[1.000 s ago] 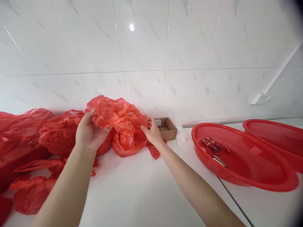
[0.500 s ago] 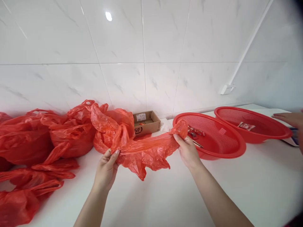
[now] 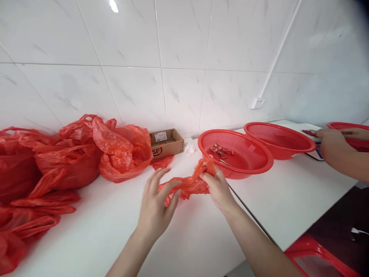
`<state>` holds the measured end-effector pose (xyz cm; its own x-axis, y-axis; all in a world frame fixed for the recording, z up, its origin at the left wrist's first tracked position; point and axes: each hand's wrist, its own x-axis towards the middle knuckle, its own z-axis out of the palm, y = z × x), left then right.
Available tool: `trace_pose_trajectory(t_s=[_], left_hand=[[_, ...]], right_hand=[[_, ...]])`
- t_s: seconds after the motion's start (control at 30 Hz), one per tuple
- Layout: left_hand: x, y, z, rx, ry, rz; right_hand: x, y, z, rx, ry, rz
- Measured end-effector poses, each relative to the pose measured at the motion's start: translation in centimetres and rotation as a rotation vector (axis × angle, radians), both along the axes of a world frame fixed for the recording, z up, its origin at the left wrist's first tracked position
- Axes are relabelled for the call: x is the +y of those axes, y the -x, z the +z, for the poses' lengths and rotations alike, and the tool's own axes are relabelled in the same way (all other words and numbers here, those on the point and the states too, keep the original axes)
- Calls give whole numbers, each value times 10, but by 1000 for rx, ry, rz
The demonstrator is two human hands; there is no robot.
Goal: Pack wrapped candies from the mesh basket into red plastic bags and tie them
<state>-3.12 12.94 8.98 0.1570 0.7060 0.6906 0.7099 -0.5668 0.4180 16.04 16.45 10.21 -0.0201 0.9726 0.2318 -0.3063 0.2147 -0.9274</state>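
Observation:
A crumpled red plastic bag (image 3: 188, 185) is bunched above the white table in front of me. My right hand (image 3: 217, 186) is closed around its right end, and a tuft of the plastic sticks out above the fingers. At the bag's left end is my left hand (image 3: 158, 200), fingers spread and curved, the thumb apart from them. Whether those fingertips touch the plastic I cannot tell. Just beyond my right hand stands a red plastic basket (image 3: 255, 161) with several small wrapped packets (image 3: 221, 151) inside.
Several full red bags (image 3: 67, 161) line the left side, with flatter red bags (image 3: 43, 207) before them. An open cardboard box (image 3: 170, 148) stands by the wall. A second red basket (image 3: 281, 154) is farther right, where another person's hand (image 3: 331, 134) holds a packet near a scale.
The bag, stretched between both hands before, is now gathered into a smaller bunch. My left hand has opened and come nearer the right. The view has shifted to the right.

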Motion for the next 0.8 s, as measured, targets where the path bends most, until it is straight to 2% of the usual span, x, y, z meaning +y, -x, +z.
trace_pose_trajectory(t_s=[0.07, 0.17, 0.27, 0.33, 0.4, 0.5, 0.63, 0.8], left_hand=[[7, -16, -6, 73, 99, -25], [15, -23, -21, 36, 294, -14], [17, -12, -31, -50, 423, -33], [18, 3, -32, -119, 456, 15], [22, 22, -30, -222, 483, 115], [30, 52, -29, -376, 535, 219], [35, 69, -39, -548, 607, 225], [38, 55, -62, -746, 630, 223]], right_hand=[[-5, 8, -1, 9, 24, 67], [-9, 12, -4, 0, 59, 76], [-6, 7, -8, 8, 55, 43], [2, 1, -15, -1, 18, -25], [13, -3, -27, -22, -23, -159], [34, -6, -55, -123, -28, -328], [52, -2, -92, -277, -24, -277], [63, -3, -110, -390, -47, -256]])
